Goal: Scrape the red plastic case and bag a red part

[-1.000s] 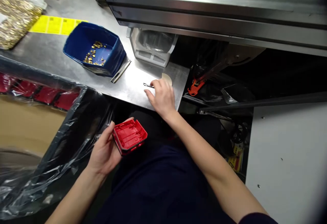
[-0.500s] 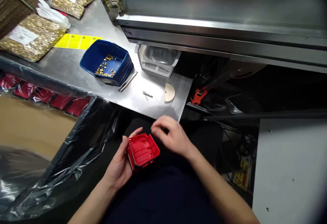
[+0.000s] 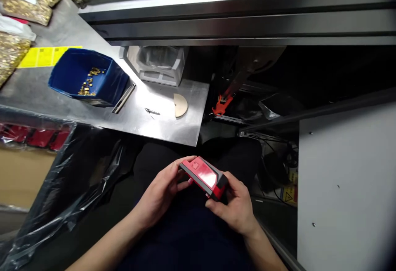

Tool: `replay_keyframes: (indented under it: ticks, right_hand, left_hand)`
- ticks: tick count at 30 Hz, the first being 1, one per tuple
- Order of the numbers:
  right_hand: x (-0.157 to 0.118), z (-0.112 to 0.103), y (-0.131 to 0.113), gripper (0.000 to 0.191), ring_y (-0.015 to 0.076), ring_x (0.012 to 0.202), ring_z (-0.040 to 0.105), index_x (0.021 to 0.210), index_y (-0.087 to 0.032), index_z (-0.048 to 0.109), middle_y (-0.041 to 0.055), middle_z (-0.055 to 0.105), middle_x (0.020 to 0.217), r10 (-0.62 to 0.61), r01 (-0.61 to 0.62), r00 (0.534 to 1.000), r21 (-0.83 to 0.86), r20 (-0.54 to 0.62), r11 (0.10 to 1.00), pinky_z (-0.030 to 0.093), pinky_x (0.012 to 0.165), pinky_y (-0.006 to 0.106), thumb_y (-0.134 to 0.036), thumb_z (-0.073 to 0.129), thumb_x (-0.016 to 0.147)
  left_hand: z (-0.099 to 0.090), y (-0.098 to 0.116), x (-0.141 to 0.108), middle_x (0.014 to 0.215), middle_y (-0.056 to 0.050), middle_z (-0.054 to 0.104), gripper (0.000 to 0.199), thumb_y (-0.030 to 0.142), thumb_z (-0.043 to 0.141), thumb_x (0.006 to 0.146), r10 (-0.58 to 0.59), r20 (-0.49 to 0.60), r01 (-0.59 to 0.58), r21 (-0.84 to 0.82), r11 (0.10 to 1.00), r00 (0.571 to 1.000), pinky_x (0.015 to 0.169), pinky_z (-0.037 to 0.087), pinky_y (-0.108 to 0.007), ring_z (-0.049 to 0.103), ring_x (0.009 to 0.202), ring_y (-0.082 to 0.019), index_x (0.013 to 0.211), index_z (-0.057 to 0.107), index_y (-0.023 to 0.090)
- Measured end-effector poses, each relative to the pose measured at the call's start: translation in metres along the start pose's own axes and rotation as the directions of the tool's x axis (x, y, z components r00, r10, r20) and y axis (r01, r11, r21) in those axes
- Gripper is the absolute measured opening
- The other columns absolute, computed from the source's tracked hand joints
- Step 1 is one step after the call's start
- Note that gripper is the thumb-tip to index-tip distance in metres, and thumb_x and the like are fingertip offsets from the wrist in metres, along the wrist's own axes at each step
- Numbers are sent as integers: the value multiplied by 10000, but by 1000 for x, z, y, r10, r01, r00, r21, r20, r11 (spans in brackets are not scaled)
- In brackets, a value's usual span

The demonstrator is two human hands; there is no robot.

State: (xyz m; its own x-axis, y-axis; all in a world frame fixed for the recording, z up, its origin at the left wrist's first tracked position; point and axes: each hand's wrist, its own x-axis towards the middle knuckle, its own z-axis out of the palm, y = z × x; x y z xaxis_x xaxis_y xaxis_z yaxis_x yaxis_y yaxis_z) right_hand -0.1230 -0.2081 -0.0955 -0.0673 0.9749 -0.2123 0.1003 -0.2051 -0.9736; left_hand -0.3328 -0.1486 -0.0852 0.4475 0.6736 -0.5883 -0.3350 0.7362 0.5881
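A red and black plastic housing [image 3: 202, 173] is held over my lap, tilted, with its glossy outer face turned up; its hollow inside is hidden. My left hand [image 3: 167, 188] grips its left end, thumb and fingers at the edge. Around the right end my right hand [image 3: 233, 203] is closed, thumb on the near side. Beyond my hands, on the metal bench, lie a pale half-round disc [image 3: 180, 105] and some small dark metal pieces [image 3: 152, 111].
A blue bin [image 3: 80, 73] with small brass parts stands on the metal bench [image 3: 133, 124], a pen-like tool [image 3: 124, 97] beside it. Behind is a grey bin [image 3: 157, 67] under a metal rail [image 3: 216, 23]. Red parts [image 3: 41, 137] lie in a plastic-lined box at left. A white panel [image 3: 346, 180] is at right.
The red housing has been turned over, from its hollow inside to its outer face, and moved right. My right hand has come onto it. The camera view has shifted right.
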Motion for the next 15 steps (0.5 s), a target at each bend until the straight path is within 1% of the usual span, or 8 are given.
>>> replay_keyframes:
  ticks: [1, 4, 5, 7, 9, 11, 13, 15]
  right_hand:
    - [-8, -2, 1, 494, 153, 799, 681, 1234, -319, 641, -28, 741, 987, -10, 10, 999, 9, -31, 1000, 557, 749, 264, -375, 844, 787]
    - [-25, 1, 1, 554, 210, 1020, 711, 1278, -323, 627, 14, 736, 1190, -79, 73, 992, -64, -99, 995, 569, 895, 311, -439, 848, 784]
    - [-29, 3, 0, 549, 229, 1091, 703, 1283, -311, 622, 28, 731, 1231, -119, 108, 987, -110, -106, 988, 560, 953, 334, -435, 840, 795]
    - [-34, 7, -2, 490, 246, 1180, 685, 1271, -278, 616, 43, 739, 1242, -229, 205, 969, -218, -92, 954, 516, 1066, 377, -372, 815, 832]
    - [-35, 10, -4, 431, 235, 1173, 698, 1245, -244, 613, 48, 760, 1203, -336, 302, 940, -313, -58, 900, 467, 1136, 395, -296, 792, 856]
    - [-35, 12, -5, 400, 216, 1121, 723, 1222, -220, 614, 49, 772, 1171, -393, 355, 919, -377, -29, 856, 448, 1154, 381, -262, 783, 861]
    - [-33, 13, -5, 385, 208, 1091, 734, 1204, -213, 621, 44, 781, 1145, -403, 362, 915, -409, -15, 837, 457, 1139, 366, -268, 786, 860]
    - [-32, 16, -5, 373, 221, 1083, 733, 1177, -219, 631, 42, 783, 1122, -374, 326, 927, -434, -28, 840, 490, 1095, 369, -307, 794, 854]
  left_hand:
    - [4, -1, 0, 1470, -117, 603, 440, 460, 439, 1054, 14, 24, -15, 34, 999, 1000, 1072, 514, -432, 550, 1354, -337, 1379, 626, 231]
    - [15, -1, -2, 1555, -92, 521, 429, 454, 504, 1035, 45, 76, -55, 142, 988, 996, 1108, 484, -434, 490, 1415, -348, 1425, 581, 294]
    - [19, -1, -2, 1556, -90, 519, 439, 460, 539, 1021, 56, 91, -71, 181, 981, 994, 1123, 471, -436, 485, 1420, -348, 1430, 572, 304]
    - [26, -1, -2, 1524, -85, 551, 423, 453, 572, 1008, 73, 109, -98, 240, 966, 991, 1160, 436, -443, 491, 1416, -339, 1404, 591, 307]
    - [30, -1, 0, 1471, -69, 601, 349, 426, 532, 1030, 75, 85, -94, 248, 964, 994, 1166, 431, -434, 519, 1394, -317, 1337, 642, 300]
    - [32, -2, 4, 1411, -57, 651, 323, 404, 478, 1053, 69, 36, -76, 240, 968, 997, 1133, 465, -410, 563, 1350, -297, 1261, 694, 285]
    - [30, -2, 9, 1352, -54, 694, 341, 410, 461, 1058, 83, -14, -76, 270, 960, 996, 1108, 485, -390, 608, 1298, -284, 1213, 730, 267]
    - [24, -4, 14, 1301, -53, 729, 356, 431, 473, 1054, 101, -50, -79, 337, 938, 994, 1098, 493, -383, 640, 1257, -275, 1216, 740, 261]
